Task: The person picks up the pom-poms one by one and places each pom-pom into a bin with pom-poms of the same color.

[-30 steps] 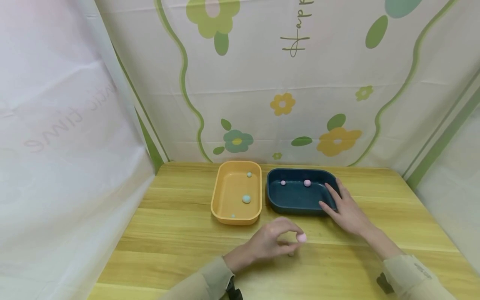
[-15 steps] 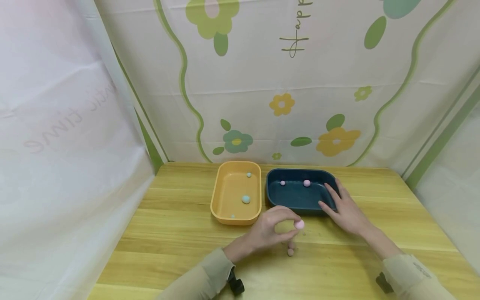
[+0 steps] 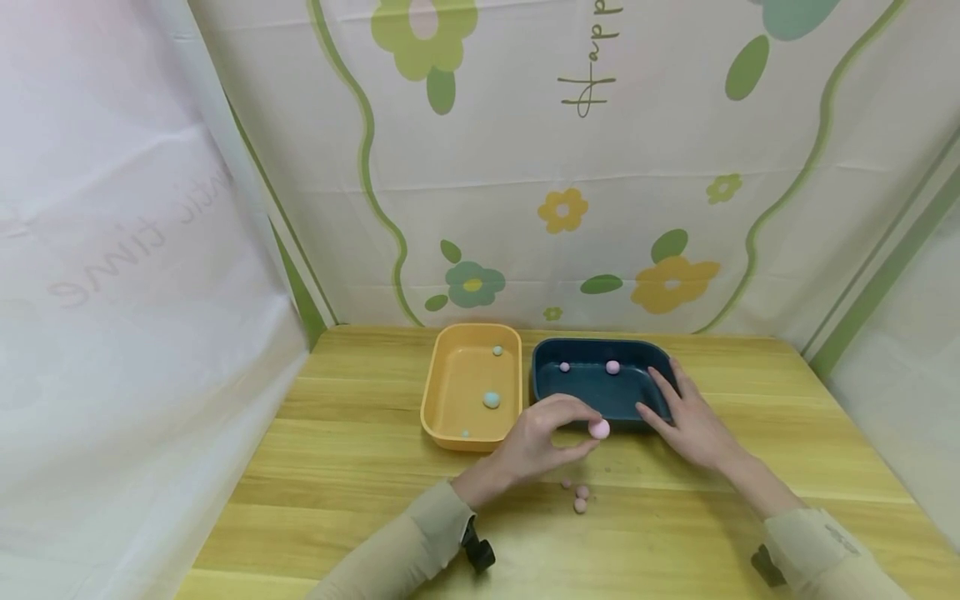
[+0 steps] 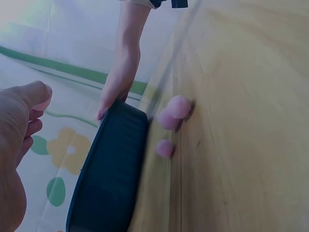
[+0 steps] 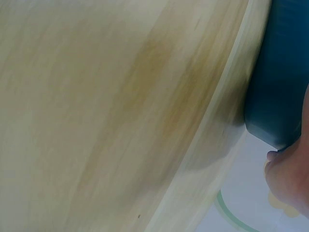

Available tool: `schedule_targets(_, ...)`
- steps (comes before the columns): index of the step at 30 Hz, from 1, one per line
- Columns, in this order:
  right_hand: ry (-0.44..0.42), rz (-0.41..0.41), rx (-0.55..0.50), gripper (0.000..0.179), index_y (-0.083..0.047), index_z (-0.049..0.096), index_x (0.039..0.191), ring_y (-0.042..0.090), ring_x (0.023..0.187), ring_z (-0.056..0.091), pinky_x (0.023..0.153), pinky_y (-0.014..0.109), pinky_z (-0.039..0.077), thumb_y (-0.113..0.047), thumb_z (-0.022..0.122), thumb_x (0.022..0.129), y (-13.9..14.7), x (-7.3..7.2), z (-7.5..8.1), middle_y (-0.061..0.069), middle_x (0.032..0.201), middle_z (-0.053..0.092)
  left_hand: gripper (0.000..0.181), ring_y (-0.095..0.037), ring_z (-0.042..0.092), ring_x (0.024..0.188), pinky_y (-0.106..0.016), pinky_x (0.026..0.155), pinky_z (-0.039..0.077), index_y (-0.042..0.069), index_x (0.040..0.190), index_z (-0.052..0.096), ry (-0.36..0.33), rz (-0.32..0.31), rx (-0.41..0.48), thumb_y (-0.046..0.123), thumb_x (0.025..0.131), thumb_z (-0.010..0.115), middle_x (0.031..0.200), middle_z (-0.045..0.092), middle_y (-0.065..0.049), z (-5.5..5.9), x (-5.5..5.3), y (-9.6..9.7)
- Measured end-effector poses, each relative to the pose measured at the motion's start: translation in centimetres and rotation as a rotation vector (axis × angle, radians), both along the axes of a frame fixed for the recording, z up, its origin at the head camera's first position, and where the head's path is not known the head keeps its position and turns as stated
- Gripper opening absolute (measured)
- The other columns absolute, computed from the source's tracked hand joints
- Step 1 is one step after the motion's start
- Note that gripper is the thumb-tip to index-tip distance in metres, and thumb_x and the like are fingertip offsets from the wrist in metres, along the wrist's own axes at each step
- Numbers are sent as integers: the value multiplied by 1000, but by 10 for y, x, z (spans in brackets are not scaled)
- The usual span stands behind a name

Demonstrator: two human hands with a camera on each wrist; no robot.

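Observation:
My left hand [image 3: 528, 442] pinches a pink ball [image 3: 599, 429] between thumb and forefinger, just in front of the dark blue tray [image 3: 577, 387]. Straight, spread fingers of my right hand [image 3: 699, 429] rest over that tray's right end, some inside the rim and some along its outer side. Two pink balls lie in this tray, a larger one [image 3: 612, 367] and a smaller one [image 3: 565, 367]. On the table below my left hand sit three more pink balls [image 4: 178, 107], close together. The right wrist view shows only part of my right hand [image 5: 289, 174] at the tray's corner.
A yellow tray [image 3: 456, 383] stands left of the blue one, with three pale green balls [image 3: 491, 400] in it. The wooden table [image 3: 360, 467] backs onto a hanging flowered cloth [image 3: 480, 167], and more cloth hangs at both sides.
My left hand has risen from the table and moved toward the blue tray with the pink ball, uncovering the three balls on the table. My right hand has stayed put.

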State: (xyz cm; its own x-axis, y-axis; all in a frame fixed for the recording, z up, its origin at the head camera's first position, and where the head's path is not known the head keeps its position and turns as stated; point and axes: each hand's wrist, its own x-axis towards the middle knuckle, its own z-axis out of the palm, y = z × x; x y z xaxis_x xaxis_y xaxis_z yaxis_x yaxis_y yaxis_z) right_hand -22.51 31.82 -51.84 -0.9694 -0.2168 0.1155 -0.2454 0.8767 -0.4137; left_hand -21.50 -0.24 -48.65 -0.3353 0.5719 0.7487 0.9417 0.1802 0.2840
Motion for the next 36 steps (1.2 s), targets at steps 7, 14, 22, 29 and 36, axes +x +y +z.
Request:
schedule_targets(7,2,-2,-3,86,-4,24,175,69,157,25,119,86,32,-53,57,113,0,-1,-1,36,181,3,32,-13,76,112,-17,113,55,7,118,79,30,28,1,11,90,92,114,82,-3,3,-10,6)
schedule_targets(14,5,0,-5,86,-3,24,174,70,157,24,119,87,32,-53,57,113,1,-1,-2,36,181,2,30,-12,76,110,-17,112,55,7,118,78,54,51,14,14,92,91,113,82,-2,10,-19,16)
schedule_targets(22,6,-2,-6,86,-4,24,174,70,157,25,119,87,32,-53,57,113,1,-1,-2,36,181,4,28,-13,77,113,-32,118,57,7,118,79,4,101,22,14,93,90,114,83,-3,11,-27,24)
schedule_targets(29,8,1,1,86,-4,25,174,70,157,26,119,87,32,-53,57,113,1,-2,-2,37,181,4,28,-14,78,111,-33,116,58,6,117,79,-8,126,55,12,92,91,111,83,-4,7,-34,28)
schedule_targets(36,10,-1,2,86,-3,24,174,70,156,26,119,87,32,-52,58,112,0,-2,-2,37,180,5,28,-17,78,110,-21,110,58,6,114,80,-9,164,71,13,90,92,109,83,-5,2,-37,31)
